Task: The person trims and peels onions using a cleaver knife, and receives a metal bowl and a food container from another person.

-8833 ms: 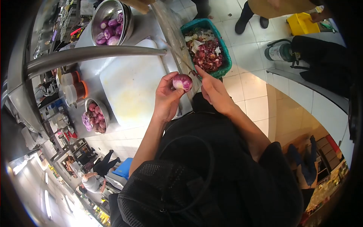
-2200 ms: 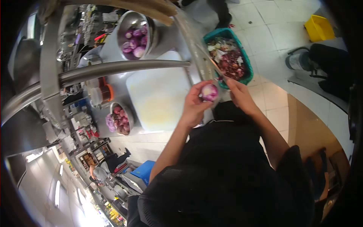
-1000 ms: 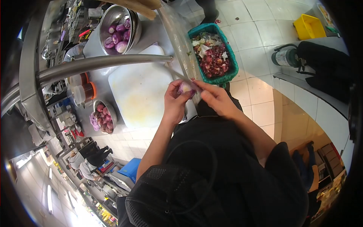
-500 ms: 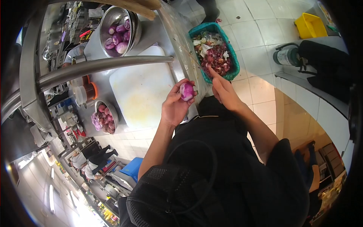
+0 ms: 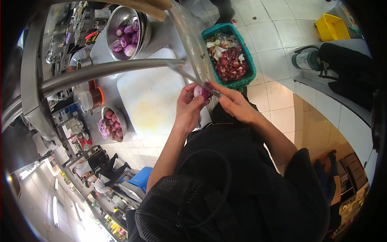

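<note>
My left hand (image 5: 188, 109) is wrapped round a purple onion (image 5: 200, 93) near the counter's edge. In my right hand (image 5: 235, 103) is a knife (image 5: 189, 76), its blade lying across the onion and pointing up and left towards the cutting board. Left of my hands lies the white cutting board (image 5: 151, 99), with faint yellow stains. A metal bowl (image 5: 144, 34) at the top holds several peeled purple onions (image 5: 130, 50). A smaller bowl (image 5: 123, 124) holds several darker red onions (image 5: 113, 123). Just beyond my hands, a green-lined bin (image 5: 250, 66) contains onion skins (image 5: 229, 66).
A metal rail (image 5: 109, 67) runs over the board. Orange-rimmed containers (image 5: 92, 99) stand left of it. On the floor side are a yellow bucket (image 5: 331, 27) and a green cylinder (image 5: 306, 59). Other people (image 5: 100, 165) are at the lower left; someone's leg (image 5: 223, 10) is near the bin.
Half a second ago the knife was off the onion, over the bin's edge; now my right hand has brought it back across the onion. My left hand has turned the onion.
</note>
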Tool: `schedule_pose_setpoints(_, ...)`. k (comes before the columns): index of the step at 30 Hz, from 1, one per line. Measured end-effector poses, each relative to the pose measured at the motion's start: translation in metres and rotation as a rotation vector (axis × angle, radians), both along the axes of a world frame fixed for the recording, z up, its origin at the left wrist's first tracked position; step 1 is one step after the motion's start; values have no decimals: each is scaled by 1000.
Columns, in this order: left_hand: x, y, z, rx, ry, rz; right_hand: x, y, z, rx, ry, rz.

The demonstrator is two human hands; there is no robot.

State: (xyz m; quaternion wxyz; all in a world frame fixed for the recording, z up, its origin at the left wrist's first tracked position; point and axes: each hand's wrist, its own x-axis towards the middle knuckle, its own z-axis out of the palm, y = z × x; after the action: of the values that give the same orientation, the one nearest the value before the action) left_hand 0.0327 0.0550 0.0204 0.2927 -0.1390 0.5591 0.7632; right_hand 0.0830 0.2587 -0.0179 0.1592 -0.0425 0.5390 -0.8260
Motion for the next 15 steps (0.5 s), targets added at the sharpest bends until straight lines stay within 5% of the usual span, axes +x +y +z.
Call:
schedule_pose_setpoints(11,-3,-42,4,364,-243,149,-13,9,-43,-76,-372,-185)
schedule_pose_setpoints(15,-39,-100,9,298,-45,246,-17,-2,-34,64,-399,-240)
